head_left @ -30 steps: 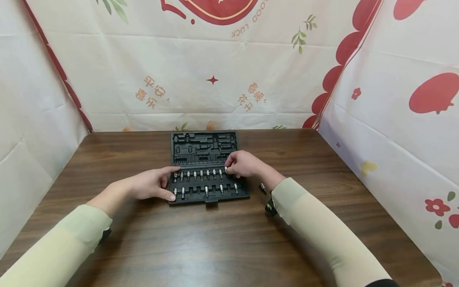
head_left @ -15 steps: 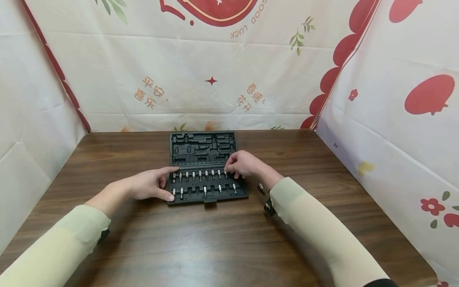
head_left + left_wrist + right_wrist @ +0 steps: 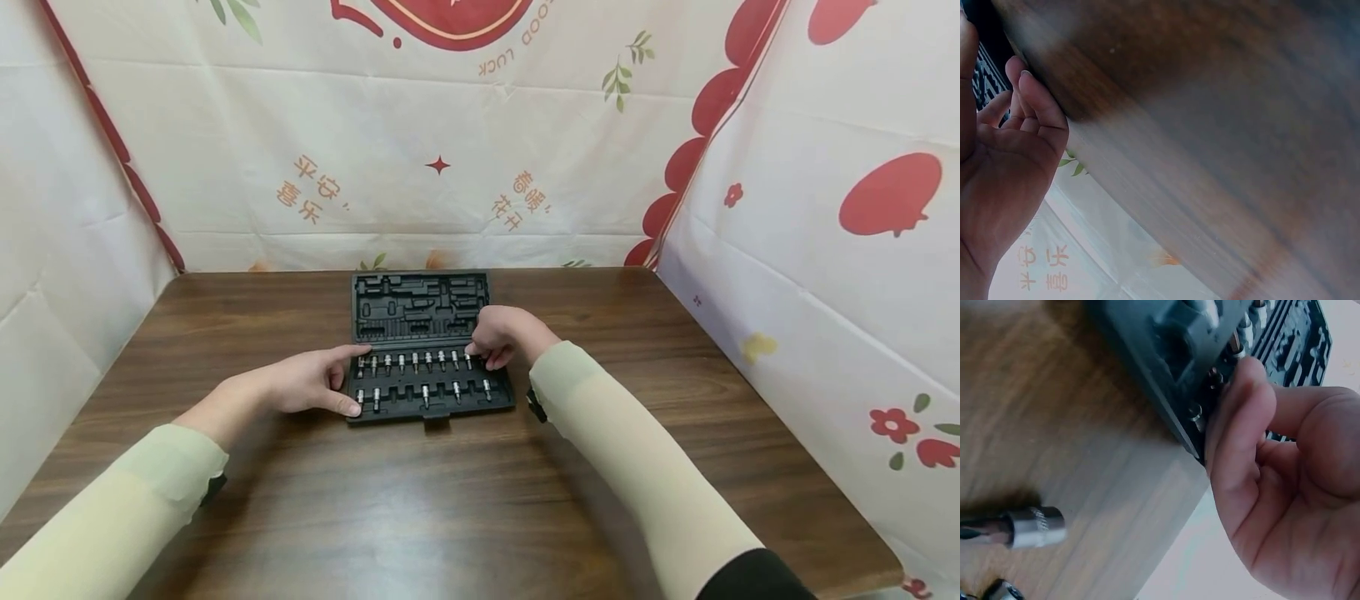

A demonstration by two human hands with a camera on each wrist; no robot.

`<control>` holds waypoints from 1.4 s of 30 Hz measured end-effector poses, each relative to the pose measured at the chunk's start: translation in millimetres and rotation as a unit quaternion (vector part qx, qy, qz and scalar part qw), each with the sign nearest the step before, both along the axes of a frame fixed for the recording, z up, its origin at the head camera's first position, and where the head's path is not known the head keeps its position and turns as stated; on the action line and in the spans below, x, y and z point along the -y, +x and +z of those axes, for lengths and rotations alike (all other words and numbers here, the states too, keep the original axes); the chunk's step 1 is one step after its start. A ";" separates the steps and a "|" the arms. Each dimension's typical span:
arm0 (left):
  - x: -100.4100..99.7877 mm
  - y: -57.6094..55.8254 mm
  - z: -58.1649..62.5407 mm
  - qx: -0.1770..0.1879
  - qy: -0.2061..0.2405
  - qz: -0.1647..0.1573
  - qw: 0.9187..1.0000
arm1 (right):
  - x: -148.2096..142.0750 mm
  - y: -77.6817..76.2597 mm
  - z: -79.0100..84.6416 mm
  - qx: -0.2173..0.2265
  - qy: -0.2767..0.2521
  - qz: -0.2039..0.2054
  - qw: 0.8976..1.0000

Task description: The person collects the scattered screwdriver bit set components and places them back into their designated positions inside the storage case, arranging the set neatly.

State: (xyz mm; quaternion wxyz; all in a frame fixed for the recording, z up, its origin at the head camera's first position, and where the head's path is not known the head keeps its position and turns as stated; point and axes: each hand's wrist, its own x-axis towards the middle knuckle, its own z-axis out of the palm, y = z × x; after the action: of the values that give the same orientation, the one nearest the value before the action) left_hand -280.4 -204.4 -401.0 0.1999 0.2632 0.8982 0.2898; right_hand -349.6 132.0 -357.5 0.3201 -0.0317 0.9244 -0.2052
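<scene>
An open black socket case [image 3: 401,414] lies on the table. Its tray carries two rows of silver bit sockets [image 3: 425,394]. My left hand [image 3: 311,382] rests at the case's left end, thumb on the front corner and index finger along the hinge side. My right hand [image 3: 506,333] is bent over the right end of the back row, fingers curled, and presses the bit socket [image 3: 468,362] there with a digit tip. The right wrist view shows the curled fingers [image 3: 1238,431] close above the tray; they hide part of the row.
A loose bit socket [image 3: 1038,527] lies on the wooden table [image 3: 450,517] right of the case, with part of another [image 3: 1002,591] near it; the right sleeve [image 3: 630,442] hides them in the head view. A printed cloth [image 3: 420,117] hangs behind the table.
My right hand has turned from a pinch at the bit socket to pressing on it with curled fingers, its wrist shifted left and its sleeve now covering the loose socket. The left hand stays put.
</scene>
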 end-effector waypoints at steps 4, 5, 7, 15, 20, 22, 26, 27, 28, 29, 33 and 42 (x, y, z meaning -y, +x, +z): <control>0.1 0.3 -0.5 -0.002 -0.001 -0.003 1.000 | 4.0 -2.7 5.3 0.036 0.010 -0.023 0.999; 0.2 0.3 -0.5 -0.003 -0.001 -0.004 1.000 | 5.1 -3.4 6.0 0.039 0.015 -0.025 0.999; 0.5 0.1 -0.8 -0.005 0.000 -0.004 1.000 | 8.4 -4.3 7.7 0.043 0.024 -0.027 0.998; 0.6 0.0 -3.6 -0.005 0.003 -0.002 1.000 | 23.8 -10.4 10.6 0.062 0.060 -0.042 0.995; -1.0 1.6 -3.2 -0.001 0.002 -0.002 1.000 | 21.2 -10.2 6.5 0.047 0.066 -0.031 0.996; -1.4 1.8 -2.0 -0.002 0.000 -0.002 1.000 | 17.5 -9.6 4.3 0.037 0.056 -0.034 0.997; -1.1 1.9 0.1 -0.005 -0.004 -0.001 1.000 | 9.6 -7.9 -0.3 0.016 0.028 -0.037 0.999; -1.0 1.9 0.2 -0.005 -0.005 -0.001 1.000 | 7.8 -7.1 -1.5 0.010 0.022 -0.037 0.999; -0.6 2.3 0.1 -0.005 -0.005 -0.001 1.000 | 6.5 -6.0 -3.0 0.003 0.018 -0.034 0.999; -0.4 2.6 0.2 -0.004 -0.004 -0.001 1.000 | 5.4 -4.7 -4.5 -0.002 0.014 -0.033 0.999; 0.4 2.0 -0.8 -0.002 -0.005 -0.002 1.000 | 3.4 0.2 -8.7 -0.026 0.007 -0.027 0.999; -2.7 -4.6 1.0 0.033 0.002 0.010 0.999 | -3.6 1.6 -14.3 -0.055 -0.009 -0.042 0.998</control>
State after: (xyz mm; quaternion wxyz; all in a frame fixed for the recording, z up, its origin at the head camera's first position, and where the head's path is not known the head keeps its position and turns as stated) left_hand -285.1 -201.7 -400.0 0.2257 0.2451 0.8931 0.3022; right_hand -348.1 135.6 -371.8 0.2592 -0.0070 0.9392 -0.2251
